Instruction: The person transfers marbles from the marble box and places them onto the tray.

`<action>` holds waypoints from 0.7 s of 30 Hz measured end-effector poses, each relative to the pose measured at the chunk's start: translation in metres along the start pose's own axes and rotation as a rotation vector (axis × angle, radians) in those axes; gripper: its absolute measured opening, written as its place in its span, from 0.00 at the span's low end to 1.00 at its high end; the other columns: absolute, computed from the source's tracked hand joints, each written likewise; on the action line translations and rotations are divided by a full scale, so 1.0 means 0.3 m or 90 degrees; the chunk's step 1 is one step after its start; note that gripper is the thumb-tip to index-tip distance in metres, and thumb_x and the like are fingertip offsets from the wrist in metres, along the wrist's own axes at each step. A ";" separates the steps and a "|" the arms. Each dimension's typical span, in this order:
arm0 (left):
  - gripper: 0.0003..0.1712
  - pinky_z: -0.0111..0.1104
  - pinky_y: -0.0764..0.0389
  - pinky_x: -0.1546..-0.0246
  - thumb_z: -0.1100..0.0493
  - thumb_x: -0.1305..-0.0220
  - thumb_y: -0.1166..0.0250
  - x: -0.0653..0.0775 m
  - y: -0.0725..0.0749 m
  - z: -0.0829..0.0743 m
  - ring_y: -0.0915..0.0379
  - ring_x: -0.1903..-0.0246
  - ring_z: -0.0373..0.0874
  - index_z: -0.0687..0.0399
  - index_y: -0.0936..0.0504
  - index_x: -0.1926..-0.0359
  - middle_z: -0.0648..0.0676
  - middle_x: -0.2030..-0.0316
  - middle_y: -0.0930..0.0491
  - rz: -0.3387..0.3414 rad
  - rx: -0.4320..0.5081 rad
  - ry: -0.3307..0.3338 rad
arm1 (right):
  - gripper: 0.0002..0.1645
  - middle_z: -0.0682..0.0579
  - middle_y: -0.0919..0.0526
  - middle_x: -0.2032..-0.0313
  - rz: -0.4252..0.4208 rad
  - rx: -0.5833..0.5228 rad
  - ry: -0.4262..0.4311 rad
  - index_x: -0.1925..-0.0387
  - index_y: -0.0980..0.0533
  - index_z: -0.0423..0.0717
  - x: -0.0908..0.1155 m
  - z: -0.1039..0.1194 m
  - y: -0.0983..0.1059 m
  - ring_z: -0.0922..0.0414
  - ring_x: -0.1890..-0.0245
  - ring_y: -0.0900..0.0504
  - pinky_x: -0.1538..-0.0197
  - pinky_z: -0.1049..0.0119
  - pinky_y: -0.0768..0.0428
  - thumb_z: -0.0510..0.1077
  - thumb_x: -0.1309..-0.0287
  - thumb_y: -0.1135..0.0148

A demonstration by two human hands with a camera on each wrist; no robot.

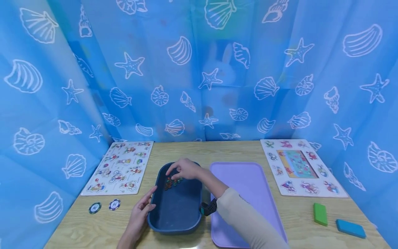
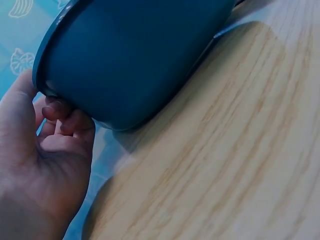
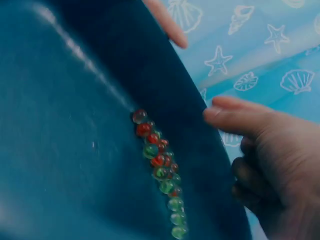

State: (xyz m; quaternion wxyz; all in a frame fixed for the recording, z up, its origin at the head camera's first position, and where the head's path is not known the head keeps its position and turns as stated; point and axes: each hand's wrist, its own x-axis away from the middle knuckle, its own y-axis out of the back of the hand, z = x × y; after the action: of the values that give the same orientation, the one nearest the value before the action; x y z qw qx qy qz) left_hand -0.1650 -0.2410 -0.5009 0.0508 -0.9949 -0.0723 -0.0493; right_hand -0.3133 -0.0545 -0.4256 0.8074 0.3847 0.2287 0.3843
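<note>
A dark blue basin (image 1: 177,211) stands on the table, with red and green glass marbles (image 1: 172,183) gathered toward its far left part. In the right wrist view the marbles (image 3: 160,160) lie in a narrow cluster along the foot of the wall. My left hand (image 1: 140,211) grips the basin's left rim; the left wrist view has its fingers (image 2: 65,117) curled beneath the lip. Over the far end of the basin hovers my right hand (image 1: 186,169), above the marbles, index finger extended and the other fingers bent. Nothing shows between its fingers.
Right of the basin lies a lilac tray (image 1: 242,193), under my right forearm. Picture boards lie at the back left (image 1: 119,167) and back right (image 1: 303,167). Two poker chips (image 1: 114,204) are at left. Green (image 1: 320,214) and blue blocks (image 1: 350,228) sit at right. A blue curtain (image 1: 199,69) encloses the table.
</note>
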 end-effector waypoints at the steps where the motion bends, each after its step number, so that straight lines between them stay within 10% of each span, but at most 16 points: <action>1: 0.32 0.24 0.33 0.82 0.68 0.48 0.43 -0.001 -0.001 0.001 0.36 0.79 0.36 0.48 0.32 0.39 0.52 0.69 0.32 0.006 0.009 -0.005 | 0.12 0.58 0.45 0.92 0.009 0.001 -0.010 0.59 0.20 0.56 -0.004 -0.008 -0.006 0.62 0.92 0.47 0.82 0.73 0.41 0.45 0.48 0.39; 21: 0.33 0.24 0.29 0.77 0.69 0.49 0.45 -0.012 0.006 0.012 0.33 0.75 0.37 0.45 0.32 0.40 0.53 0.67 0.32 0.013 0.054 0.014 | 0.07 0.61 0.36 0.87 0.110 0.060 -0.042 0.68 0.19 0.58 -0.066 -0.081 -0.070 0.65 0.90 0.43 0.81 0.74 0.40 0.44 0.53 0.34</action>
State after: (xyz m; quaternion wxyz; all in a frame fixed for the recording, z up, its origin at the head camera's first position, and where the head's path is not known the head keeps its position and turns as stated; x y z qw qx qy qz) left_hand -0.1680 -0.2429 -0.5049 0.0945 -0.9918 -0.0638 -0.0569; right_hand -0.3320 -0.0682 -0.4554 0.7595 0.4528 0.1858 0.4286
